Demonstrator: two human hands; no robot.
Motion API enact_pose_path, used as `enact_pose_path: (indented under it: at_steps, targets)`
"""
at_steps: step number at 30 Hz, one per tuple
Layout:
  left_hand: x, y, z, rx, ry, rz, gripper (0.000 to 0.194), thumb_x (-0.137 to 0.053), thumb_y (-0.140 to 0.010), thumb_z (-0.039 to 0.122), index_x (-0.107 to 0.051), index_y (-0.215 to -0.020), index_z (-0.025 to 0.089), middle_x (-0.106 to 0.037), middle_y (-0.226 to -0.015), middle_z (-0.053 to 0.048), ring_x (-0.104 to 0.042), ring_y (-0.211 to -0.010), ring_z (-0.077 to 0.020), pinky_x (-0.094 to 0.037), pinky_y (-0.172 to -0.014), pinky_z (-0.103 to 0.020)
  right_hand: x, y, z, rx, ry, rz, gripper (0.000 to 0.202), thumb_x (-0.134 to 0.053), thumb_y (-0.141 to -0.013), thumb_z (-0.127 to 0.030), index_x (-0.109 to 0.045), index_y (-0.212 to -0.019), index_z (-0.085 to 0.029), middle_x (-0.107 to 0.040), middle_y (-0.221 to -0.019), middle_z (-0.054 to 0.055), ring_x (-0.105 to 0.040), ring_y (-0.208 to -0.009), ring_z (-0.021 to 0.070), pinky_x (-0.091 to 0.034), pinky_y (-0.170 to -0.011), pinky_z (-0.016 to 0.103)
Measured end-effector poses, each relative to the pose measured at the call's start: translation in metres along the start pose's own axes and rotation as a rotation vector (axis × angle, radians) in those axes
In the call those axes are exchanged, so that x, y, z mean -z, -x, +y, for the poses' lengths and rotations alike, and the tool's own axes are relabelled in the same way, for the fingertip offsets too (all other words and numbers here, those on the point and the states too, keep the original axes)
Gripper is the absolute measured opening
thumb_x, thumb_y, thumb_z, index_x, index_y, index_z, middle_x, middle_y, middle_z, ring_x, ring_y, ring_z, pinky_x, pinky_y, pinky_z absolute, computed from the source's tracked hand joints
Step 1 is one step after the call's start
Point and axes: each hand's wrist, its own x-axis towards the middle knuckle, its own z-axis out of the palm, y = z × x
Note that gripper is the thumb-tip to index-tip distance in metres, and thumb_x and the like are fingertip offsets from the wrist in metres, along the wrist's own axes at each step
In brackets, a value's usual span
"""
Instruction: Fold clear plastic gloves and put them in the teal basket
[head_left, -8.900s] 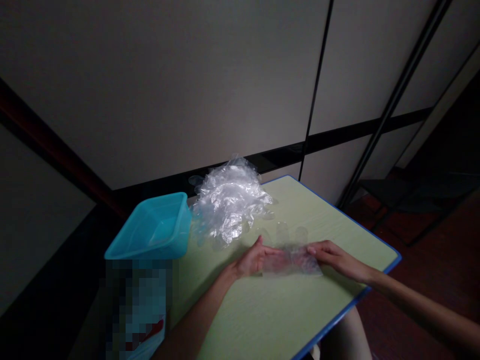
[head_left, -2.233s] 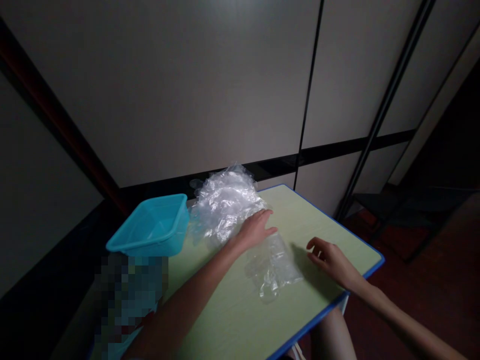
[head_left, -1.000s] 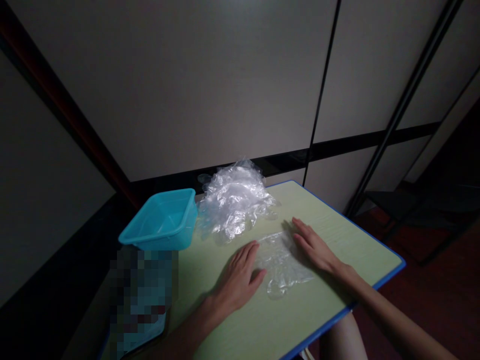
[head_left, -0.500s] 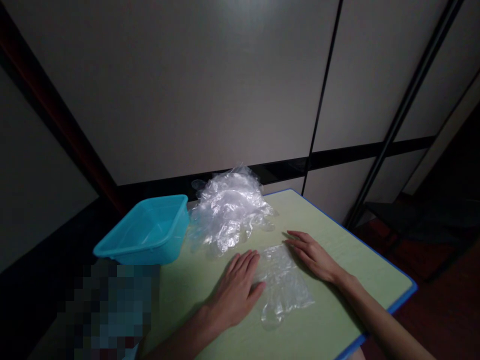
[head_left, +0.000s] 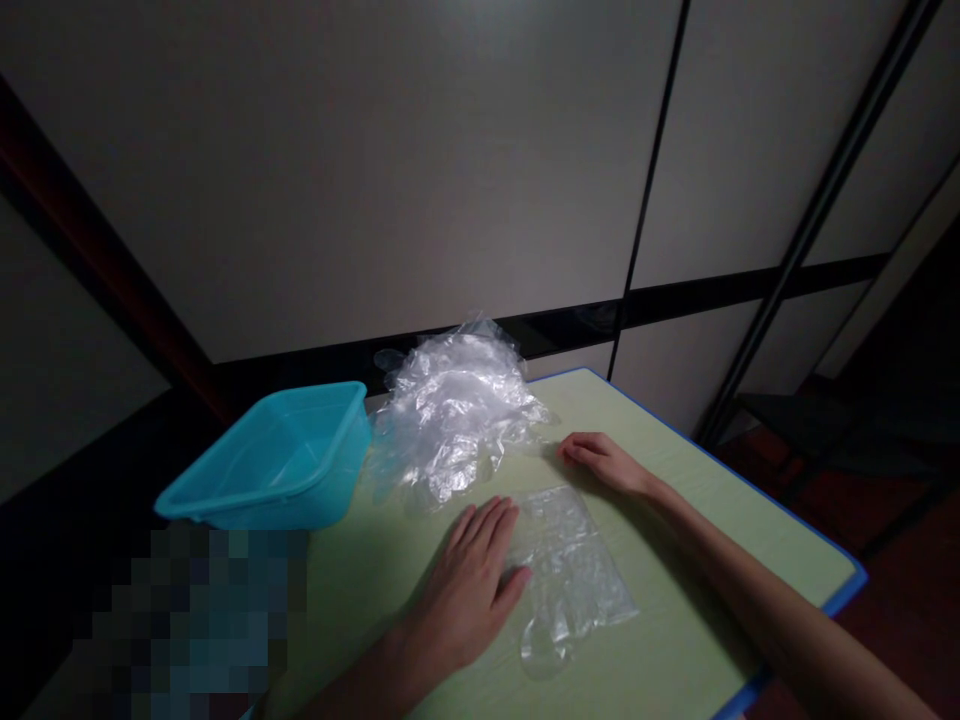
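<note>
A clear disposable plastic glove [head_left: 574, 555] lies spread flat on the pale green table. My left hand [head_left: 469, 585] rests palm down at its left edge, fingers stretched out and thumb apart. Beyond it is a heap of crumpled clear plastic gloves [head_left: 457, 410]. My right hand [head_left: 600, 460] is at the right edge of this heap, its fingers curled together in a pinch. A faint strip of clear film runs from the heap to those fingertips, though the grip itself is partly hidden.
A turquoise plastic basin [head_left: 277, 455] stands left of the heap. The pale green table [head_left: 675, 500] has a blue edge and meets a light cabinet [head_left: 420, 180] with a black band. Something dark, like a chair [head_left: 847, 430], stands at the right.
My right hand has moved from the flat glove's right side up toward the heap, and its fingers have closed. My left hand stays in place. The view has shifted slightly.
</note>
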Motion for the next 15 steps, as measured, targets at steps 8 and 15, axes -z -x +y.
enact_pose_path:
  at_steps: [8, 15]
  targets:
    - [-0.0004, 0.0004, 0.0007, 0.012, -0.074, -0.005, 0.042, -0.042, -0.086, 0.033, -0.038, -0.125, 0.017, -0.041, -0.132, -0.01, -0.035, -0.122, -0.0234, -0.025, -0.103, -0.044, -0.0101, -0.0042, -0.002, 0.063, 0.093, -0.046, 0.04, -0.029, -0.089, -0.032, -0.056, -0.065, -0.016, -0.053, -0.071, 0.003, -0.051, -0.069, 0.0154, -0.041, -0.072, 0.029]
    - [0.001, -0.0001, 0.0017, 0.025, -0.09, -0.006, 0.039, -0.042, -0.086, 0.032, -0.042, -0.122, 0.018, -0.043, -0.131, -0.009, -0.037, -0.121, -0.0238, -0.026, -0.102, -0.045, -0.0064, -0.0055, -0.0023, 0.076, 0.134, -0.101, 0.042, -0.027, -0.091, -0.029, -0.057, -0.063, -0.016, -0.051, -0.074, 0.004, -0.051, -0.071, 0.0147, -0.041, -0.075, 0.029]
